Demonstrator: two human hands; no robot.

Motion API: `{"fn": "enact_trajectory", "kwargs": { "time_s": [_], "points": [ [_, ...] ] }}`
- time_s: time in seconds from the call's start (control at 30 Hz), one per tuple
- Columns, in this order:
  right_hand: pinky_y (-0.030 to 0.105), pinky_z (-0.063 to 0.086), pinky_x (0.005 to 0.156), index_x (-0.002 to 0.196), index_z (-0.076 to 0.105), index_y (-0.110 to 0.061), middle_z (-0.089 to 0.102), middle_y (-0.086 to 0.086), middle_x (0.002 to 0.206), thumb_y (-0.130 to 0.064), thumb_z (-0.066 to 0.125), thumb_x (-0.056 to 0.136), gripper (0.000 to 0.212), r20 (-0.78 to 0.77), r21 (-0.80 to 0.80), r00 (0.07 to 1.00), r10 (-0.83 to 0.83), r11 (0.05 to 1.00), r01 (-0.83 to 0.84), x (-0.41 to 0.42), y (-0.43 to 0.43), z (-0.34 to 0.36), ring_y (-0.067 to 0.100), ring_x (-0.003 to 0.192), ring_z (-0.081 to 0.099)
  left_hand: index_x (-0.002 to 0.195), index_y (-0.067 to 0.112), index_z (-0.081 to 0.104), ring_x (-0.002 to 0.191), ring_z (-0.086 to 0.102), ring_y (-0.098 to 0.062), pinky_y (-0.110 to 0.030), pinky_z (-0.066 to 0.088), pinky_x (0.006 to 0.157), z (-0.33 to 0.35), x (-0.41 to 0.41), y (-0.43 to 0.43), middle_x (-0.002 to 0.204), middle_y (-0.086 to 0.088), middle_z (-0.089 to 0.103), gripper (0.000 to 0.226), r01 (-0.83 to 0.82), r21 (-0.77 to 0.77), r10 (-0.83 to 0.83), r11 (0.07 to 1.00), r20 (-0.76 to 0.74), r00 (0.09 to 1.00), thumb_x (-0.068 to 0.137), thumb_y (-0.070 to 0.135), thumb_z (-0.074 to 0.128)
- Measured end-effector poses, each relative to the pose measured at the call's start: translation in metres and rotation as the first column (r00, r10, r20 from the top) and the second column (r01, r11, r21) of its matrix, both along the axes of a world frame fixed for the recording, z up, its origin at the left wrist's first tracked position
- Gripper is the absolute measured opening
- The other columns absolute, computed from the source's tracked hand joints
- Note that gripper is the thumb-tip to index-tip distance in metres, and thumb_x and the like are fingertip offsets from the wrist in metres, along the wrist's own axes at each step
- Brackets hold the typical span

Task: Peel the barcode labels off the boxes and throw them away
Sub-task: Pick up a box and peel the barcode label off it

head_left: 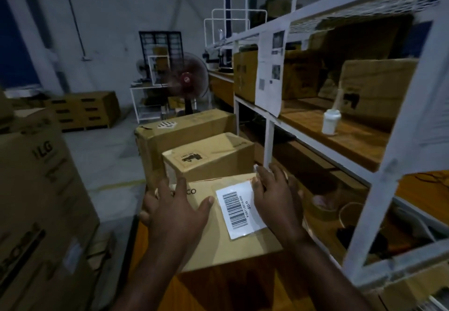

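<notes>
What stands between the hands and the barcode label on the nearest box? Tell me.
Nothing visible does. The barcode label lies bare on top of the nearest box, between the left hand and the right hand, both resting on that box right beside it.

left hand (175,206): palm down, fingers straight and spread | right hand (274,199): palm down, fingers straight, slightly apart | forearms: bare, extended forward
</notes>
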State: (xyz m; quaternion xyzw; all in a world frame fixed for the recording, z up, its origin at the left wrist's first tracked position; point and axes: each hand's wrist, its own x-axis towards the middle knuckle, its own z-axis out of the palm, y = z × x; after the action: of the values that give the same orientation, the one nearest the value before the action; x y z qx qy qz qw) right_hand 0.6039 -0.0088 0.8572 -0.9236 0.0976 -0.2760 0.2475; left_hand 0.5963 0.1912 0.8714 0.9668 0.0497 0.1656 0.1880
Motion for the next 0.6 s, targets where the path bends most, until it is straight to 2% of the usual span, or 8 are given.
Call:
{"fn": "enact_trajectory", "kwargs": {
  "time_s": [0.1,0.2,0.27,0.37,0.47,0.53,0.6],
  "points": [
    [0.053,0.031,0.111,0.136,0.054,-0.035,0.04,-0.008,0.153,-0.045,0.039,0.1,0.04,-0.015,0.002,1.0,0.022,1.0,-0.022,0.022,-0.003,0.0,0.026,0.141,0.029,0.14,0.034,0.046,0.145,0.012,-0.034,-0.058,0.02,0.111,-0.003,0.013,-0.013,0.158,-0.003,0.027,0.064,0.102,0.092,-0.115,0.991,0.161,0.98,0.085,0.067,0.039],
    [0.054,0.029,0.113,0.137,0.052,-0.035,0.039,-0.008,0.155,-0.046,0.038,0.1,0.042,-0.034,-0.036,0.997,0.065,0.997,-0.067,0.041,-0.006,-0.002,0.025,0.145,0.024,0.131,0.028,0.058,0.141,0.027,-0.027,-0.053,0.023,0.111,-0.003,0.024,-0.036,0.148,0.001,0.044,0.063,0.211,0.12,-0.23,0.97,0.178,0.957,0.085,0.065,0.036],
    [0.053,0.024,0.113,0.136,0.055,-0.033,0.041,-0.006,0.153,-0.044,0.038,0.1,0.041,-0.024,-0.053,0.995,0.095,0.994,-0.096,0.05,-0.009,-0.004,0.024,0.146,0.024,0.13,0.027,0.058,0.136,0.033,-0.024,-0.049,0.027,0.109,-0.003,0.031,-0.046,0.143,0.002,0.047,0.062,0.203,0.134,-0.225,0.97,0.175,0.959,0.084,0.065,0.039],
    [0.054,0.026,0.115,0.124,0.065,-0.029,0.052,-0.004,0.145,-0.044,0.036,0.097,0.043,0.052,-0.059,0.978,0.202,0.978,-0.199,0.058,-0.011,-0.001,0.023,0.143,0.032,0.129,0.033,0.056,0.134,0.032,-0.018,-0.043,0.028,0.111,-0.002,0.041,-0.049,0.14,0.009,0.046,0.057,0.172,0.112,-0.188,0.979,0.151,0.97,0.085,0.065,0.039],
    [0.053,0.016,0.118,0.117,0.067,-0.03,0.057,-0.008,0.139,-0.048,0.033,0.093,0.045,0.044,-0.056,0.952,0.302,0.953,-0.299,0.064,-0.01,0.001,0.015,0.14,0.037,0.116,0.037,0.058,0.126,0.035,-0.013,-0.038,0.028,0.104,0.0,0.048,-0.049,0.125,0.015,0.049,0.038,0.17,0.06,-0.177,0.984,0.167,0.97,0.087,0.06,0.049],
    [0.056,0.018,0.118,0.115,0.066,-0.03,0.059,-0.009,0.135,-0.05,0.034,0.089,0.045,0.038,-0.075,0.942,0.332,0.941,-0.329,0.067,-0.012,0.002,0.014,0.137,0.041,0.102,0.039,0.054,0.117,0.039,-0.009,-0.036,0.03,0.099,0.002,0.052,-0.051,0.112,0.021,0.049,0.022,0.166,-0.015,-0.161,0.986,0.166,0.973,0.087,0.056,0.054],
    [0.057,0.023,0.116,0.109,0.062,-0.03,0.061,-0.01,0.126,-0.049,0.041,0.088,0.035,0.023,-0.066,0.934,0.357,0.932,-0.355,0.071,-0.014,0.002,0.013,0.132,0.045,0.092,0.039,0.05,0.106,0.041,-0.006,-0.034,0.033,0.095,0.006,0.054,-0.052,0.1,0.024,0.048,0.015,0.179,-0.071,-0.165,0.981,0.169,0.972,0.088,0.052,0.057]
  ]
}}
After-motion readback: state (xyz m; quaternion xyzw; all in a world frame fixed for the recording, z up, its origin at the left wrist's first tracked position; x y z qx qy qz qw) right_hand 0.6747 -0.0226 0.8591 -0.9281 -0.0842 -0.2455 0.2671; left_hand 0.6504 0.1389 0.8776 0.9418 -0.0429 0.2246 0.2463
